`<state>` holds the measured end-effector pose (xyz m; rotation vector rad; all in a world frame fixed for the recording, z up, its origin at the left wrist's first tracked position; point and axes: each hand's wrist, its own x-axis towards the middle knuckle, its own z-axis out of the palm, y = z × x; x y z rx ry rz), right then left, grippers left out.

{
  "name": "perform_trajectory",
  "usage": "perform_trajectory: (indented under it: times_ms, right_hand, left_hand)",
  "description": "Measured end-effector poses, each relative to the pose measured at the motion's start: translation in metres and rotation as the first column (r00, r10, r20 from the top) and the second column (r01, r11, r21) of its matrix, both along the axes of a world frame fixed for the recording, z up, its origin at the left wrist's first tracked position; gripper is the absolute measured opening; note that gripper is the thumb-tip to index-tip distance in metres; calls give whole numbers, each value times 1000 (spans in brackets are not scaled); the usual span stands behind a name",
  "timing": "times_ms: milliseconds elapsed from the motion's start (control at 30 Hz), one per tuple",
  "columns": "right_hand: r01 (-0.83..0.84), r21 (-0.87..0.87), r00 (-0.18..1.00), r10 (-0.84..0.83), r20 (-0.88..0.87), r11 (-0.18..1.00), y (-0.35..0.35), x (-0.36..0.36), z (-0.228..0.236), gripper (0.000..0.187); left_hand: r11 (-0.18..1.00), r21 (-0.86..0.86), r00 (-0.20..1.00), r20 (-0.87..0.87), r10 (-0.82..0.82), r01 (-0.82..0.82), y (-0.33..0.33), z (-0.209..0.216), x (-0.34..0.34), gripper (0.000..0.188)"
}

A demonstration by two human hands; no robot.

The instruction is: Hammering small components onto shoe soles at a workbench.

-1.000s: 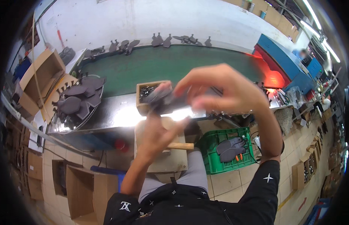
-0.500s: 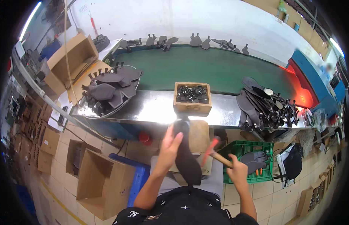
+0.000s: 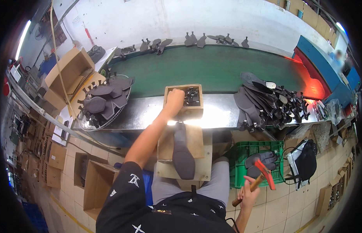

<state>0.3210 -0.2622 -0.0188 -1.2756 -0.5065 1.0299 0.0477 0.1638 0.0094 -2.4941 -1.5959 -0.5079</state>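
The counter [image 3: 148, 106] is presenting a bare metal strip along its near edge and a green surface [image 3: 212, 70] behind it. A wooden box [image 3: 192, 113] is resting mid-strip. A wire basket [image 3: 120, 111] is occupying the near left corner. A pile of dark grey soles [image 3: 253, 103] is lying toward the right end, at the near edge. Separate clusters of soles [image 3: 201, 41] are lining the far edge.
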Motion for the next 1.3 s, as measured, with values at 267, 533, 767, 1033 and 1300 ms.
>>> perform_trajectory:
  times_ms: [267, 533, 767, 1033, 1300]
  right_hand:
    - [-174, 78, 950, 147, 275, 982, 71, -9, 25, 21]
    - [-361, 356, 926, 287, 244, 862, 128, -49, 108, 23]
    - [-521, 392, 854, 461, 242, 758, 118, -100, 155, 33]
    - [-520, 569, 854, 393, 340, 637, 120, -132, 138, 14]
    - [-558, 224, 812, 472, 343, 799, 146, -133, 103, 12]
  left_hand:
    - [917, 320, 890, 307, -337, 237, -16, 19, -23, 12]
    - [865, -246, 22, 965, 263, 437, -201, 128, 6, 19]
    - [890, 38, 101, 990, -94, 454, -286, 144, -13, 13]
    - [768, -137, -127, 953, 274, 625, -300, 106, -21, 15]
    - [727, -218, -96, 927, 363, 651, -265, 51, -28, 20]
